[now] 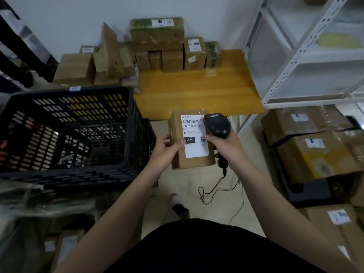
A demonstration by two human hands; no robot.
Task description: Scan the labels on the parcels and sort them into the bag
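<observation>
One brown cardboard parcel (194,162) is gripped by the left hand (163,150) while the right hand (226,146) holds a black handheld scanner (217,125) over its white label (195,149): scanning now, bagging probably next.

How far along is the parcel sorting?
Done: nothing plainly bagged; no bag clearly in view. In hand: left hand holds a labelled parcel, right hand aims the scanner at its barcode. Left: cardboard boxes piled on the wooden table.

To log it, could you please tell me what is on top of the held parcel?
A white label with barcode and 032; the scanner hides its upper right corner.
</observation>
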